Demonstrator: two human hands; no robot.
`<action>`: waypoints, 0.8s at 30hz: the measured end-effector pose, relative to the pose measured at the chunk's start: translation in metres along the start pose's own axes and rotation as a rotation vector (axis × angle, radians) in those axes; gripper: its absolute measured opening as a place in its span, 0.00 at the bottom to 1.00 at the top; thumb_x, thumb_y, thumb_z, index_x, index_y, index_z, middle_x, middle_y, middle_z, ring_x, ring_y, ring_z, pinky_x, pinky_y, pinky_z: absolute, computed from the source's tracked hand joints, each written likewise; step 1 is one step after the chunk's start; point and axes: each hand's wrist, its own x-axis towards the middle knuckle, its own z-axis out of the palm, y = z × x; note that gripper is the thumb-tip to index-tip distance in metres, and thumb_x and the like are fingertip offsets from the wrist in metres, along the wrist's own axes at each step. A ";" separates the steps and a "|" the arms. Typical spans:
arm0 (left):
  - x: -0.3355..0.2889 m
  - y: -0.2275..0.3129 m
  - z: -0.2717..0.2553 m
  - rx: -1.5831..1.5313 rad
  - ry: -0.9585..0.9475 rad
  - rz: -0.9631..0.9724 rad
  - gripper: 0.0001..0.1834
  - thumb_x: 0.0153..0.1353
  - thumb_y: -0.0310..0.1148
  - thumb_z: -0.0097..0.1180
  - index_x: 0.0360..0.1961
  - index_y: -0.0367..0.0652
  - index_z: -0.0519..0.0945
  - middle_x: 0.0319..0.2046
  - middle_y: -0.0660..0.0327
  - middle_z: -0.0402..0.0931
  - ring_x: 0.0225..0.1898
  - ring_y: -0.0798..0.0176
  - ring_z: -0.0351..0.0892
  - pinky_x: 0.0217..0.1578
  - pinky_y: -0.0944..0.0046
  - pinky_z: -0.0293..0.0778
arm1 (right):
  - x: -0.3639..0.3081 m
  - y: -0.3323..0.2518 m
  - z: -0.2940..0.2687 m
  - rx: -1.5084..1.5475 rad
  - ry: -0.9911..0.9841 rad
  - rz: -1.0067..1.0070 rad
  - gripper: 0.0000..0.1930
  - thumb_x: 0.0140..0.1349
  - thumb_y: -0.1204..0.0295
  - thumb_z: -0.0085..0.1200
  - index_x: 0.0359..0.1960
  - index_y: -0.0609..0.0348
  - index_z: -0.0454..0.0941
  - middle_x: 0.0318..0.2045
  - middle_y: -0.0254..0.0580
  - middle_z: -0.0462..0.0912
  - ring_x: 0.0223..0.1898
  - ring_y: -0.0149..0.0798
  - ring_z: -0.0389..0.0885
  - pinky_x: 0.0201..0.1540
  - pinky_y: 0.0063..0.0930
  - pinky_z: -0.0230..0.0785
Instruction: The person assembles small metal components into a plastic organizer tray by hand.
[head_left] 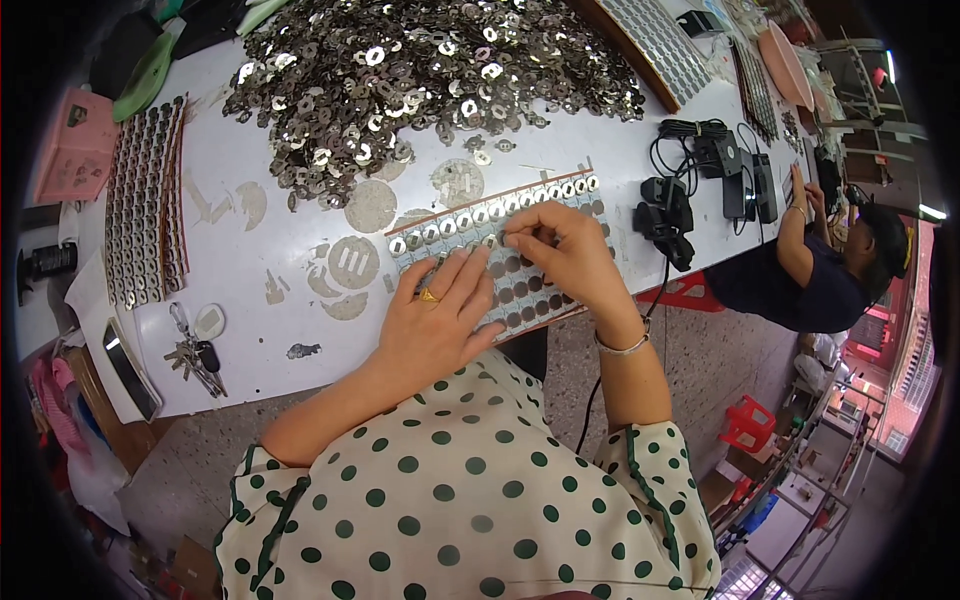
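White table (225, 320) carries it all; heap of small metal pieces (420, 95) sits just beyond the board, not touching it. Board (520, 292) lies angled at the near table edge, under both hands: far row has bright pieces along it, nearer rows show dark discs at the right. My read: step in hand is seating or straightening pieces in the row by the fingertips; next move calls for fine alignment, one cell at a time. Left hand (440, 300) is flat over the board's left part, fingers slightly spread, hiding cells there. Right hand (570, 250) has thumb and index close together at the row; can't tell if a piece is pinched. Black adapters with cables (725, 170) crowd the space off the right end; keys (200, 360) sit well left, clear of the work.
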 end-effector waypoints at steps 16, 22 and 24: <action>0.001 -0.001 0.001 0.011 0.024 0.012 0.25 0.59 0.51 0.65 0.49 0.43 0.81 0.66 0.55 0.72 0.65 0.56 0.69 0.65 0.49 0.60 | 0.003 -0.001 -0.004 -0.250 -0.013 -0.289 0.08 0.59 0.79 0.67 0.39 0.62 0.82 0.29 0.34 0.78 0.25 0.28 0.74 0.28 0.24 0.68; 0.003 -0.001 0.000 -0.005 0.023 0.013 0.25 0.59 0.51 0.65 0.49 0.42 0.81 0.65 0.56 0.73 0.64 0.56 0.70 0.64 0.49 0.60 | 0.037 -0.012 -0.010 -0.393 0.184 -0.487 0.11 0.61 0.79 0.64 0.46 0.60 0.84 0.37 0.42 0.85 0.30 0.37 0.80 0.33 0.30 0.74; 0.003 -0.001 -0.001 0.003 0.019 0.016 0.26 0.60 0.51 0.64 0.50 0.42 0.81 0.65 0.56 0.73 0.64 0.56 0.70 0.64 0.49 0.60 | 0.051 -0.023 -0.001 -0.735 0.354 -0.680 0.16 0.59 0.82 0.60 0.50 0.59 0.83 0.38 0.44 0.85 0.38 0.45 0.81 0.39 0.35 0.77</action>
